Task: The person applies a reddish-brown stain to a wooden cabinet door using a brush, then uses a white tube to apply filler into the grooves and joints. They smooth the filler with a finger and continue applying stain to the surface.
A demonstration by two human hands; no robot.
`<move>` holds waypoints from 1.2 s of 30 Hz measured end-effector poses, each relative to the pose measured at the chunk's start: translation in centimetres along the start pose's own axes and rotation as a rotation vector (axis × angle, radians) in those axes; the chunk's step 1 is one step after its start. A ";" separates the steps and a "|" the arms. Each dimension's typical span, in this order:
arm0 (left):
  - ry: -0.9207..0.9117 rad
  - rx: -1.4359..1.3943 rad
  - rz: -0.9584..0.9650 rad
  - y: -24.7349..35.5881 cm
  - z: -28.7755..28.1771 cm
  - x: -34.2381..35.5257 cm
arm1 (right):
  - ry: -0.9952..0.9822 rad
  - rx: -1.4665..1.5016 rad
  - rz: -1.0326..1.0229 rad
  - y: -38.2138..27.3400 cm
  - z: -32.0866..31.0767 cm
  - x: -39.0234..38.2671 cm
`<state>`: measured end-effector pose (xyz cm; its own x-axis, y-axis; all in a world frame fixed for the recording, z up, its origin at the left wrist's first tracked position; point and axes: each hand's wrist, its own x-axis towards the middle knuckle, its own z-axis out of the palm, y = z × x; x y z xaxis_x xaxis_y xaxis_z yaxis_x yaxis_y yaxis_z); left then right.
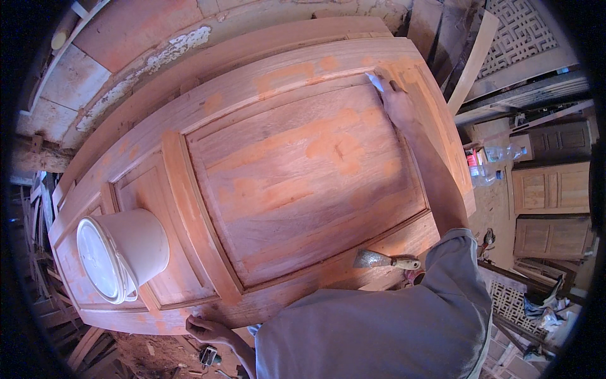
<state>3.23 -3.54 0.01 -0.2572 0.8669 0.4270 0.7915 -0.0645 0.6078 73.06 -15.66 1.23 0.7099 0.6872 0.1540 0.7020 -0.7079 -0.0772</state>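
A large panelled wooden door (297,208) lies flat before me, with orange filler patches over its wood. At the far right corner of its big panel, my right hand (396,104) is closed on a folded pale sheet (375,81) that touches the moulding. My left hand (209,330) is at the near edge of the door, fingers curled; what it pinches, if anything, is too small to name. A putty knife (386,259) with a broad blade rests on the near right part of the frame, close to my body.
A lidded white bucket (123,252) stands on the door's left part. Clear plastic bottles (489,164) and more cabinet doors (549,189) are to the right. A carved lattice panel (517,31) leans at the back right. Wood scraps (88,347) lie at the lower left.
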 end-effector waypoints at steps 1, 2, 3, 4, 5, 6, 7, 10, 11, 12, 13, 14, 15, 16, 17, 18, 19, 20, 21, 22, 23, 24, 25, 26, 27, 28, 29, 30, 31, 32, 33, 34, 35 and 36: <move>0.007 0.026 0.017 0.0 0.0 0.0 | -0.008 -0.007 -0.003 -0.1 -0.2 0.0; -0.004 -0.004 -0.018 -0.1 0.0 0.0 | -0.015 -0.015 -0.006 -0.1 -0.3 0.0; -0.007 -0.018 -0.034 -0.2 0.0 0.0 | -0.023 -0.023 -0.009 -0.2 -0.5 0.0; -0.004 -0.016 -0.051 -0.3 0.0 0.0 | -0.020 -0.018 -0.011 -0.2 -0.6 0.0; -0.010 -0.031 -0.049 -0.4 0.0 0.0 | -0.016 -0.013 -0.013 -0.2 -0.7 0.0; -0.008 -0.030 -0.046 -0.5 0.0 0.0 | -0.011 -0.008 -0.016 -0.2 -0.8 0.0; -0.003 -0.016 -0.041 -0.6 0.0 -0.1 | -0.021 -0.013 -0.019 -0.2 -0.8 0.0; -0.003 -0.051 -0.036 -0.8 0.1 -0.1 | -0.006 -0.034 -0.032 0.0 -0.7 0.0; -0.006 -0.053 -0.042 -0.9 0.1 -0.1 | 0.028 -0.044 -0.039 0.0 -0.6 0.0; -0.004 -0.043 -0.037 -0.9 0.1 -0.1 | 0.062 -0.055 -0.047 0.0 -0.5 0.0; 0.009 -0.020 -0.030 -0.9 0.1 -0.1 | 0.056 -0.045 -0.036 0.0 -0.5 -0.1; 0.003 -0.032 -0.037 -0.8 0.1 -0.1 | 0.050 -0.034 -0.025 0.0 -0.5 -0.1; 0.007 -0.031 -0.041 -0.7 0.1 0.0 | 0.055 -0.021 -0.021 0.0 -0.5 -0.2; 0.010 -0.029 -0.044 -0.5 0.1 0.0 | 0.040 -0.035 -0.010 -0.1 -0.5 -0.2; 0.003 -0.012 -0.040 -0.4 0.0 0.0 | 0.035 -0.048 -0.007 -0.1 -0.5 -0.2; -0.004 0.005 -0.037 -0.2 0.0 0.0 | 0.032 -0.060 -0.004 -0.1 -0.6 -0.2; -0.008 0.022 -0.033 0.1 -0.1 0.0 | 0.034 -0.063 0.005 -0.1 -0.6 -0.2; -0.005 0.003 -0.047 0.3 -0.1 0.0 | 0.038 -0.065 0.013 -0.2 -0.6 -0.3; -0.004 -0.016 -0.062 0.4 -0.1 0.0 | 0.041 -0.070 0.020 -0.2 -0.5 -0.3; -0.005 -0.027 -0.055 0.6 -0.1 -0.1 | 0.057 -0.078 0.018 -0.2 -0.5 -0.2; 0.001 -0.028 -0.048 0.7 -0.1 0.0 | 0.073 -0.089 0.015 -0.3 -0.4 -0.2; 0.007 -0.020 -0.018 0.7 0.0 0.0 | 0.089 -0.099 0.012 -0.3 -0.3 -0.2; 0.021 0.000 0.027 0.8 0.0 0.0 | 0.083 -0.111 0.020 -0.3 -0.3 -0.2; 0.015 -0.018 0.005 0.7 0.1 0.0 | 0.077 -0.123 0.028 -0.3 -0.2 -0.2; 0.017 -0.024 -0.004 0.7 0.1 0.0 | 0.087 -0.148 0.027 -0.4 -0.1 -0.2; 0.021 -0.014 -0.001 0.6 0.1 0.0 | 0.064 -0.145 0.038 -0.4 -0.1 -0.2; 0.015 -0.033 -0.013 0.6 0.1 0.0 | 0.057 -0.153 0.042 -0.5 -0.1 -0.1; 0.012 -0.036 -0.013 0.6 0.1 0.0 | 0.034 -0.166 0.046 -0.6 -0.1 0.0; 0.025 -0.022 0.006 0.5 0.1 0.0 | 0.013 -0.183 0.042 -0.7 -0.2 0.1; 0.017 -0.044 -0.008 0.5 0.1 -0.1 | -0.021 -0.204 0.036 -0.8 -0.2 0.3; 0.024 -0.050 -0.003 0.5 0.1 -0.1 | -0.027 -0.234 0.026 -0.9 -0.3 0.4; 0.031 -0.040 0.020 0.5 0.1 -0.1 | -0.038 -0.252 0.005 -1.1 -0.3 0.6; 0.027 -0.066 0.000 0.5 0.2 -0.1 | -0.023 -0.280 -0.020 -1.3 -0.3 0.6; 0.024 -0.077 -0.001 0.4 0.2 -0.1 | -0.017 -0.310 -0.043 -1.4 -0.3 0.7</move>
<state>3.71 -3.57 0.09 -0.2715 0.8551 0.4417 0.7464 -0.1026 0.6575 72.56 -14.23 1.72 0.6824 0.7187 0.1336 0.6831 -0.6920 0.2333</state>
